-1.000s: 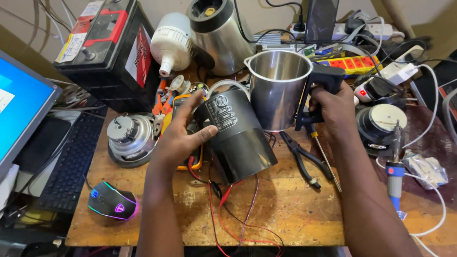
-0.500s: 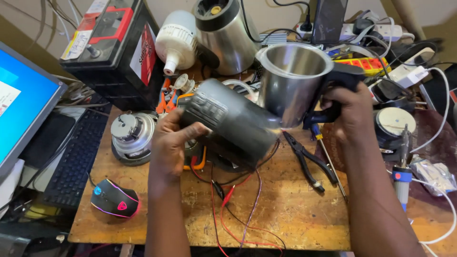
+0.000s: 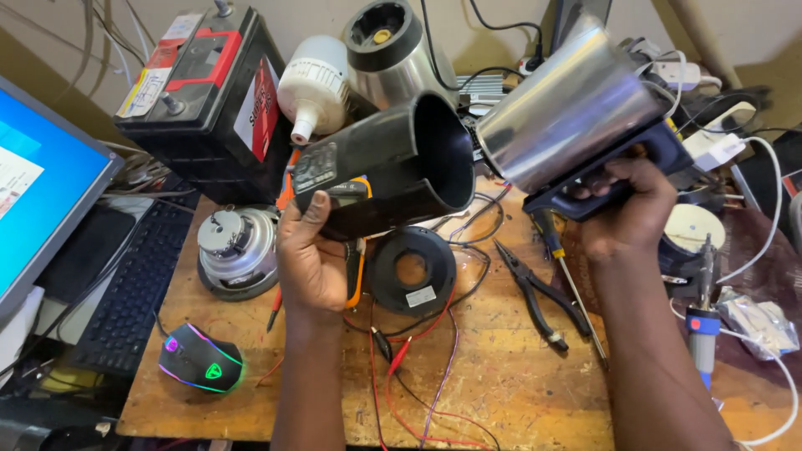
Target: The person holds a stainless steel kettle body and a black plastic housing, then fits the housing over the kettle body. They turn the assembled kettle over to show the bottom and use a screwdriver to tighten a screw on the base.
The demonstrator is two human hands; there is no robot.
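Observation:
My left hand (image 3: 311, 255) grips a black plastic cylinder shell (image 3: 386, 163), lifted above the wooden bench (image 3: 493, 384) and tipped so its open mouth faces right. My right hand (image 3: 628, 205) holds the dark blue handle of a shiny steel kettle jug (image 3: 568, 104), tilted on its side with its base pointing toward the shell's mouth. The two parts sit close together, a small gap between them. Below them on the bench lies a black round ring base (image 3: 412, 269) amid red and black wires.
A car battery (image 3: 205, 100), white bulb (image 3: 311, 88) and steel jug body (image 3: 388, 50) stand at the back. A motor (image 3: 236, 249), pliers (image 3: 539, 296), screwdriver (image 3: 568, 276), soldering iron (image 3: 702, 326) and lit mouse (image 3: 200, 359) lie around. Keyboard (image 3: 134, 288) and monitor (image 3: 38, 184) sit left.
Both hands have raised the parts off the bench. The black shell turned its open mouth to the right, the steel jug tipped onto its side, and the ring base below came into sight.

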